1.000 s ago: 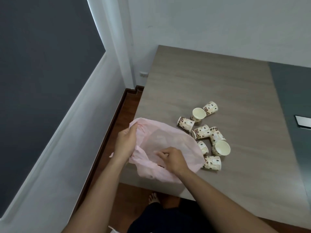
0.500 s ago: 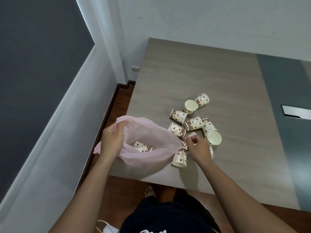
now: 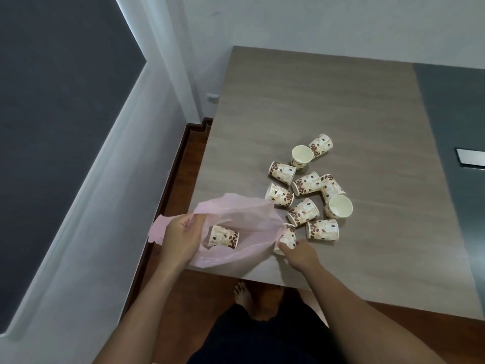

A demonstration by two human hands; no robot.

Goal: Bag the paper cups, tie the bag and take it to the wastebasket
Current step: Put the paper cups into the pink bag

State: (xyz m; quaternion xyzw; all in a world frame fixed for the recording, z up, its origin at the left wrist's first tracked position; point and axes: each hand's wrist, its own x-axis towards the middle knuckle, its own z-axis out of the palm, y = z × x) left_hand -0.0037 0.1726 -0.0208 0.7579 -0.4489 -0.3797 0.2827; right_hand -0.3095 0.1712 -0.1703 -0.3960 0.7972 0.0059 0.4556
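Held thin pink plastic bag (image 3: 236,219) open at mouth, left hand (image 3: 181,237) pinching rim. Right hand (image 3: 299,252) closed fingers on brown-spotted paper cup (image 3: 287,236), just right of bag mouth, long axis pointing into bag. One cup inside (image 3: 223,236) already.

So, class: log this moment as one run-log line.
left hand: holds pink bag open | right hand: grips cup at mouth | bagged: one

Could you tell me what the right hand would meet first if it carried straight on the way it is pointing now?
Probably the open mouth of the pink bag: the right hand, gripping a paper cup, points up and left towards it.
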